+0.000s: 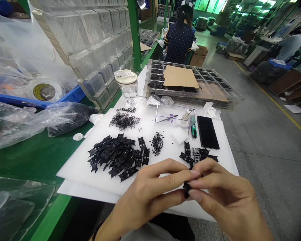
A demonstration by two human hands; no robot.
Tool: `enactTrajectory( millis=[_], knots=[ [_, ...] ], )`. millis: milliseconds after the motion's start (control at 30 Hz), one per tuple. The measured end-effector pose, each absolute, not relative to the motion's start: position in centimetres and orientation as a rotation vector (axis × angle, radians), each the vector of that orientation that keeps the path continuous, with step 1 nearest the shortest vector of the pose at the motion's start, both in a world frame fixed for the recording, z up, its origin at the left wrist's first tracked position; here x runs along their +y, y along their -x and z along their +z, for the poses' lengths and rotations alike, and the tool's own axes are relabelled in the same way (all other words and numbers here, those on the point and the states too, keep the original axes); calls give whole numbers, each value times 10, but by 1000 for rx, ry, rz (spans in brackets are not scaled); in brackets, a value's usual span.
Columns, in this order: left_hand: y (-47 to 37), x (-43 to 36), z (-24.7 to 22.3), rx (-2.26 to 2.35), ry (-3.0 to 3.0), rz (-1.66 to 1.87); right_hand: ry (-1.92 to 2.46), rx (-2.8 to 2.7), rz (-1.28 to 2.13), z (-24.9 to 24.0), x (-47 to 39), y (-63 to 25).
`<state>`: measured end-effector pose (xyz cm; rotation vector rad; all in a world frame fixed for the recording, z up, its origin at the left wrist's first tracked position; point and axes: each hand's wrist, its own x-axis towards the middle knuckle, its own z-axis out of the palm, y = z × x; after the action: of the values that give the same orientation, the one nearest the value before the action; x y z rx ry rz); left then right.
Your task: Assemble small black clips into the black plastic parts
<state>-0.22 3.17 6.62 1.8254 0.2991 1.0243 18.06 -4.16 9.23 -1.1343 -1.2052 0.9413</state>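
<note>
My left hand (152,187) and my right hand (224,192) meet above the near right part of a white foam sheet (75,164). Between their fingertips both grip a small black plastic part (186,190), mostly covered by the fingers. Left of my hands lies a large heap of flat black parts (112,154). Behind it is a pile of thin black bent pieces (124,120). Tiny black pieces (157,144) form a small pile in the middle. Just beyond my right hand sits a smaller group of black parts (196,154).
Behind are a lidded cup (129,88), a clear tray (169,117), a green cutter (194,129), a black phone (207,132) and compartment trays (152,85) with cardboard (180,77). Clear bins (100,43) and plastic bags (67,117) stand left. A person (179,40) sits farther back.
</note>
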Motion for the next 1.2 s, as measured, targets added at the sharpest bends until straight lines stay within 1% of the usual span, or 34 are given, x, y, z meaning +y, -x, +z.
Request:
enactTrajectory(
  millis=[567,867,1200],
  knots=[
    [-1,35,66,303,-1819,1025,1152,-1145,1017,92,-40,-180],
    [-1,37,69,307,-1879,1036,1162,-1118,994,93,-38,-179],
    [0,41,72,347,-1918,1017,1179,-1098,1075,95,-37,-183]
  ],
)
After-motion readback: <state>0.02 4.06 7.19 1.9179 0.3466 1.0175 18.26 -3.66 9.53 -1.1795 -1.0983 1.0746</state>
